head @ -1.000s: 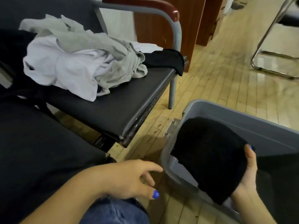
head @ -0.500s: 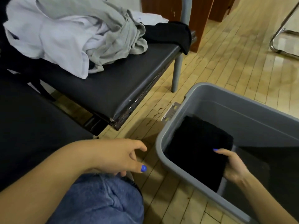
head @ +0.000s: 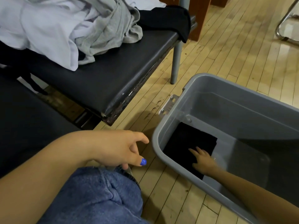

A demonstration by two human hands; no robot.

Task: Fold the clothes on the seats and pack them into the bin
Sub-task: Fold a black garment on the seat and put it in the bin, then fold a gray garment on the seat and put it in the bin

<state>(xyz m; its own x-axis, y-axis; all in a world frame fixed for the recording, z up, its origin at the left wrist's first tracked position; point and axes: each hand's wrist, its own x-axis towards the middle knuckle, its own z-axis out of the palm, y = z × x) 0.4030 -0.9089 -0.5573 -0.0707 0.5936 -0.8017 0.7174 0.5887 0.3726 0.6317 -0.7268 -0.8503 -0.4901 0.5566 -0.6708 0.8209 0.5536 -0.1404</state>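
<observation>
Inside the grey plastic bin, at its near-left corner: folded black garment, now flat on the bin floor rather than held above the rim as a second ago. Right hand lowered with it, fingers extended and pressed flat on the cloth, no longer pinching its edge. Left hand much as before, hovering loosely half-curled over the denim-clad knee, grasping nothing, blue-painted thumbnail showing. View shifted downward since then, so that more of the bin interior and less of the seat back shown.

Underfoot: pale wooden strip floor, scuffed beside the bin. Further off: brown wooden panelling and a chromed tubular chair leg at upper right.

Count: two black padded seats, the far seat with a worn front corner and a grey metal leg, the near seat bare. On the far seat, one heap of unfolded clothes: a white garment, a grey garment, and a black garment draped over the seat edge. One bin; one garment visible in it.
</observation>
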